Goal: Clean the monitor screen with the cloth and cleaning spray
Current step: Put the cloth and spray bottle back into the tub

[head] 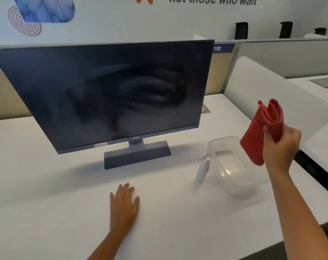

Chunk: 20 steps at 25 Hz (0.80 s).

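Fingers of the right hand [280, 147] were closed around a red cloth [261, 132], raised above a clear plastic container [232, 166]; the left hand [124, 205] lay flat on the white desk [46, 194], fingers spread, holding nothing; the monitor [106, 94] stood dark and smeared; a white spray bottle [202, 170] stood just beside the container.

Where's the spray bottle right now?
In the head view the spray bottle stands on the desk right of centre, just left of the clear tub, in front and to the right of the monitor.
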### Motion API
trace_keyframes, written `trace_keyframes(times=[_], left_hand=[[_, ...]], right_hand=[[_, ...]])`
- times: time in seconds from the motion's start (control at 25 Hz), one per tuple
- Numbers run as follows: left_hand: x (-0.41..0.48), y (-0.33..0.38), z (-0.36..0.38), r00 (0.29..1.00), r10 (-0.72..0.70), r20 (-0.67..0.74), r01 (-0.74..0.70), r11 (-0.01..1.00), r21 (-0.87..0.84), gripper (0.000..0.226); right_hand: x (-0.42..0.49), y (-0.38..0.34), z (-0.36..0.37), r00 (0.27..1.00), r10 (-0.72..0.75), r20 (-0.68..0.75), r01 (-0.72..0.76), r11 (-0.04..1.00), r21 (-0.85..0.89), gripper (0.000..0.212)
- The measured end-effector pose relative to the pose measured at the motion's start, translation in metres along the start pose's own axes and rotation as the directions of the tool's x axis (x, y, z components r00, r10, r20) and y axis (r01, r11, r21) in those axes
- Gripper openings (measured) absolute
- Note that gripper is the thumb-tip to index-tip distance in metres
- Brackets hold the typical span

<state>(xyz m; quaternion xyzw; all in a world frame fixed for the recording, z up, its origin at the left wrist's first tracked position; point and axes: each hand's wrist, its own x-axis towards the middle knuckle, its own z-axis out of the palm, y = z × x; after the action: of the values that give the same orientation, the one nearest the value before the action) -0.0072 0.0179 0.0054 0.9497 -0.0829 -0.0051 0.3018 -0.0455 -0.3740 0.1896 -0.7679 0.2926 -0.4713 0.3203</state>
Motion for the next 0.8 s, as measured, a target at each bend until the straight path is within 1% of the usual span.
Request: trace_keyframes(times=[0.04,0.08,0.16,0.24,0.28,0.32,0.36,0.4,0.44,0.48,0.52,0.56,0.64,0.72,0.8], left_hand=[[-0.001,-0.001,0.001,1.000,0.012,-0.004,-0.012,1.000,0.018,0.042],[0.000,-0.001,0.002,1.000,0.014,-0.009,-0.014,1.000,0.022,0.041],[0.000,-0.001,0.003,1.000,0.016,-0.021,-0.015,1.000,0.017,0.044],[0.001,-0.001,0.002,0.999,0.023,-0.027,-0.023,1.000,0.015,0.046],[0.001,-0.002,0.002,0.999,0.028,-0.026,-0.028,1.000,0.013,0.046],[0.001,-0.003,0.002,0.999,0.033,-0.024,-0.033,0.999,0.009,0.046],[0.001,-0.003,0.002,0.999,0.034,-0.022,-0.034,0.999,0.003,0.047],[0.001,-0.003,0.002,0.999,0.036,-0.022,-0.036,0.999,-0.001,0.047],[0.000,-0.004,0.001,0.999,0.036,-0.022,-0.036,0.999,-0.004,0.047],[0.000,-0.004,0.001,0.999,0.039,-0.024,-0.039,0.999,-0.005,0.047],[0.000,-0.004,0.001,0.999,0.040,-0.024,-0.041,0.999,-0.005,0.047],[0.000,-0.004,0.001,0.999,0.043,-0.024,-0.043,0.999,-0.004,0.047],[0.000,-0.005,0.002,0.999,0.049,-0.024,-0.049,0.999,0.003,0.046],[0.000,-0.006,0.002,0.999,0.047,-0.018,-0.046,0.999,0.007,0.046],[0.000,-0.007,0.003,0.999,0.048,-0.013,-0.048,0.999,0.013,0.047]], right_hand=[[-0.005,0.010,0.002,0.997,-0.080,0.017,0.081,0.992,-0.095,0.029],[-0.013,0.018,0.005,0.989,-0.129,0.078,0.142,0.972,-0.186,0.029],[-0.034,0.037,0.014,0.955,-0.151,0.257,0.237,0.907,-0.349,0.035],[-0.053,0.057,0.021,0.885,-0.166,0.435,0.372,0.814,-0.446,0.028],[-0.059,0.064,0.024,0.845,-0.125,0.521,0.408,0.780,-0.474,0.021],[-0.063,0.065,0.024,0.804,-0.024,0.594,0.393,0.772,-0.500,0.012],[-0.062,0.067,0.025,0.765,0.083,0.639,0.348,0.781,-0.518,0.005],[-0.061,0.067,0.026,0.713,0.185,0.676,0.306,0.785,-0.539,0.008],[-0.058,0.067,0.027,0.661,0.250,0.708,0.290,0.785,-0.548,0.014],[-0.055,0.065,0.028,0.616,0.305,0.726,0.289,0.770,-0.569,0.015],[-0.051,0.064,0.030,0.580,0.340,0.741,0.307,0.751,-0.585,0.009],[-0.049,0.062,0.031,0.540,0.365,0.758,0.338,0.731,-0.593,0.010],[-0.044,0.061,0.032,0.431,0.416,0.801,0.407,0.703,-0.584,0.022],[-0.041,0.060,0.033,0.326,0.463,0.824,0.468,0.679,-0.566,0.024],[-0.040,0.055,0.033,0.237,0.508,0.828,0.510,0.661,-0.551,0.029]])
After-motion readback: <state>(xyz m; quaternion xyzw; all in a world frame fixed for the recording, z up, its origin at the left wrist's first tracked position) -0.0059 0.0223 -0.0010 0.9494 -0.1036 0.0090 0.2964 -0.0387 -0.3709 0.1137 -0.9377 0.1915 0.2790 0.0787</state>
